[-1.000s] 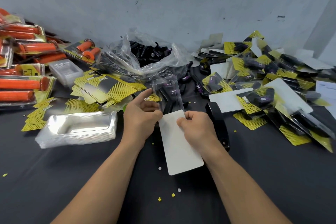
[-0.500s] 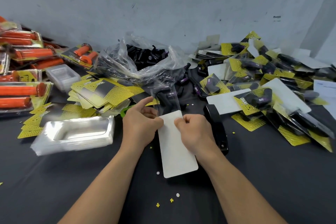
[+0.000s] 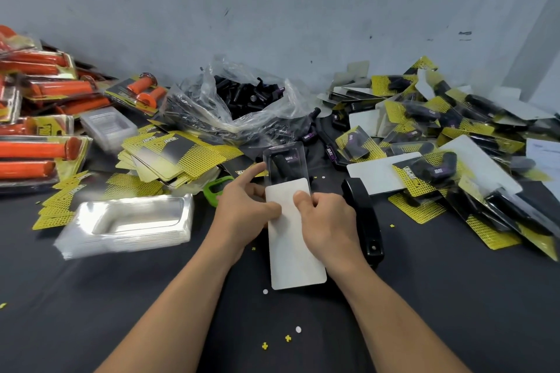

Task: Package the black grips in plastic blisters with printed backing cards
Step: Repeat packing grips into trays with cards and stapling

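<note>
At the table's centre, a clear plastic blister (image 3: 285,162) holds black grips. A backing card (image 3: 292,245), white side up, is partly slid into the blister's near end. My left hand (image 3: 242,209) pinches the card's left edge with its forefinger stretched along the blister's side. My right hand (image 3: 325,222) pinches the card's right edge. A clear bag of loose black grips (image 3: 242,100) lies behind. Printed yellow-black cards (image 3: 175,157) are stacked to the left, and empty blisters (image 3: 127,225) sit nearer left.
A black stapler (image 3: 363,218) lies just right of my right hand. Finished black-grip packs (image 3: 454,160) pile up at the right. Orange-grip packs (image 3: 33,130) are stacked at the far left. A green object (image 3: 215,189) peeks out behind my left hand. Paper punch-outs dot the dark table.
The card has slid further into the blister. Both hands moved slightly forward with it.
</note>
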`<action>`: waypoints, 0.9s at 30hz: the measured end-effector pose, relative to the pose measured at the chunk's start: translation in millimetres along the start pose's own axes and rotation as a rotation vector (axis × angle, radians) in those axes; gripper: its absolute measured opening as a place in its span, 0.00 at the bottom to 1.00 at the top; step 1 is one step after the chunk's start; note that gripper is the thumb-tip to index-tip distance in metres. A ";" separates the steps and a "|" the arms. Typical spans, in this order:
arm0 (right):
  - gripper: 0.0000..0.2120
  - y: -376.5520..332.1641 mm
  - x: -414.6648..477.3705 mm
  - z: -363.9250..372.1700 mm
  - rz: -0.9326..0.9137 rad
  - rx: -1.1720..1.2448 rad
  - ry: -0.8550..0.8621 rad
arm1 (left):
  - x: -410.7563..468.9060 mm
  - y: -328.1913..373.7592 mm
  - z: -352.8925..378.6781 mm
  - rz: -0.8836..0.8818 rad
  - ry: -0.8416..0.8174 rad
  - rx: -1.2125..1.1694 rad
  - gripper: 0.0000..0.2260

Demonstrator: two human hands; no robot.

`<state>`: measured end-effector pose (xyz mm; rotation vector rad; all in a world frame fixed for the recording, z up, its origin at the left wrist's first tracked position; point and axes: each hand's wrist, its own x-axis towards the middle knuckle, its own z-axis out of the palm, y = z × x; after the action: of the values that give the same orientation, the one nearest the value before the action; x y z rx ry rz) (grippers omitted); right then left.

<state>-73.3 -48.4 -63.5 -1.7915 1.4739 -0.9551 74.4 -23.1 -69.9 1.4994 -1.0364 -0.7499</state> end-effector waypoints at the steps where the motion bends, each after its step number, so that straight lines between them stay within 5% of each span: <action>1: 0.27 -0.8 -0.6 -0.7 0.001 0.015 -0.001 | 0.1 -0.5 0.1 0.009 0.012 -0.007 0.40; 3: 0.23 0.7 0.1 -2.6 0.030 0.103 -0.063 | -0.4 -1.3 1.0 0.022 0.048 0.009 0.37; 6: 0.03 2.4 -3.4 -7.1 0.068 0.299 -0.287 | -1.0 0.4 3.5 -0.035 0.173 -0.009 0.22; 9: 0.05 2.5 -3.0 -5.7 0.064 0.297 -0.316 | 0.4 2.0 2.7 -0.064 0.324 -0.106 0.04; 13: 0.07 -0.2 0.1 -5.6 0.128 0.356 -0.331 | 0.6 -0.6 -0.4 0.015 0.389 -0.068 0.04; 16: 0.14 -0.9 -0.2 -8.0 0.145 0.358 -0.372 | 3.3 3.8 -2.0 -0.026 0.282 -0.271 0.10; 21: 0.24 -4.4 -5.4 -7.2 0.087 0.115 -0.265 | 4.5 6.3 -5.5 -0.092 0.292 -0.420 0.11; 27: 0.06 -7.5 -13.0 -25.8 0.005 0.398 -0.612 | 6.6 3.4 -11.1 -0.144 0.403 -0.479 0.08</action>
<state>-92.5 -34.7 -45.0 -1.5837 0.8368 -0.5648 86.2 -24.3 -64.0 1.2411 -0.4099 -0.6970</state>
